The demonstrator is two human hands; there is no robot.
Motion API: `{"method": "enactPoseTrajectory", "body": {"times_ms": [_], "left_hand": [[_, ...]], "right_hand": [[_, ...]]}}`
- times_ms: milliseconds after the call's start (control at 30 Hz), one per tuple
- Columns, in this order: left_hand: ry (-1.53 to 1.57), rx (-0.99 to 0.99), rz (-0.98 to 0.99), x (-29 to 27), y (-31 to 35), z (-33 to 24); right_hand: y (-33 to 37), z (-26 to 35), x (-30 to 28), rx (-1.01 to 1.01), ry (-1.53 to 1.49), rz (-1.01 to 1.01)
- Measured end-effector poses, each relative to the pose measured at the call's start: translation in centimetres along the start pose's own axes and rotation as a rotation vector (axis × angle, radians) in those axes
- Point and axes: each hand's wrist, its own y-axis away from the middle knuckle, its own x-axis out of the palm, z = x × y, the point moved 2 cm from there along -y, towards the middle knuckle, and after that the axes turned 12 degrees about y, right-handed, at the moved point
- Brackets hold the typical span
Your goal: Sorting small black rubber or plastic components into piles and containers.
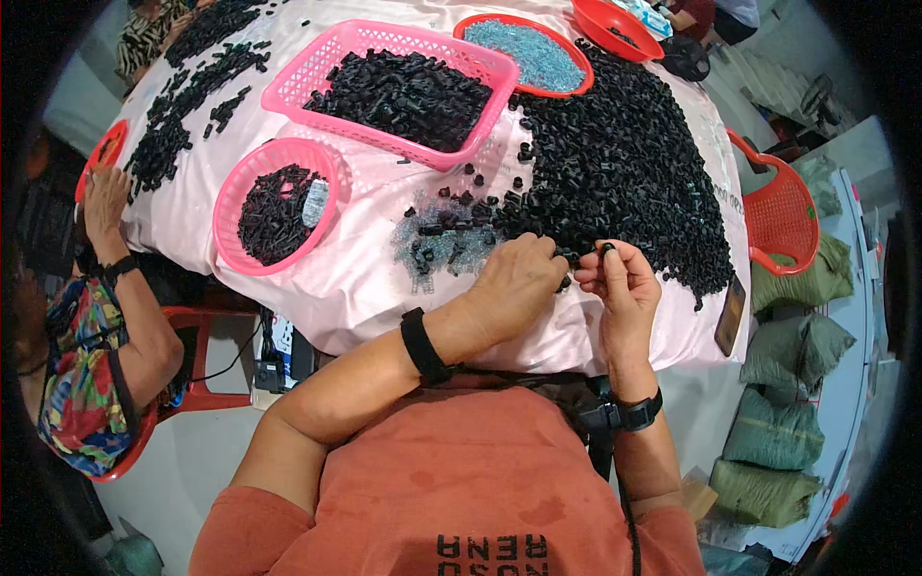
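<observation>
My left hand (519, 283) is closed at the near edge of a heap of small black plastic parts (624, 173). Its fingers curl downward, hiding whatever they hold. Just to the right, my right hand (624, 288) pinches a small black plastic cap (607, 248) between thumb and fingertips. The two hands are close together but apart. Beside my left hand lies a loose patch of clear plastic pieces (423, 240), mixed with a few black parts.
A pink rectangular basket (384, 130) and a round pink basket (331, 206) hold black parts. A red tray (582, 88) contains clear pieces. A phone (730, 317) lies at the right table edge, near a red chair (783, 216) and stacked sacks (773, 432). Another person's hand (104, 206) is at left.
</observation>
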Motion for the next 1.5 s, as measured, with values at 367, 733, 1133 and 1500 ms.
{"method": "enactPoseTrajectory", "body": {"times_ms": [367, 733, 1133, 1500], "left_hand": [[0.063, 0.021, -0.019, 0.1, -0.3, 0.2], [0.267, -0.031, -0.196, -5.0, -1.0, -0.4], [0.400, -0.019, -0.115, -5.0, -1.1, -0.6], [0.356, 0.025, -0.158, -5.3, -1.3, -1.4]], "right_hand": [[-0.3, -0.4, 0.1, -0.010, -0.020, 0.029], [0.4, -0.9, 2.4, 0.036, -0.008, 0.228], [0.6, -1.2, 2.8, 0.036, -0.036, 0.257], [0.8, -0.3, 2.8, 0.087, -0.060, 0.283]]}}
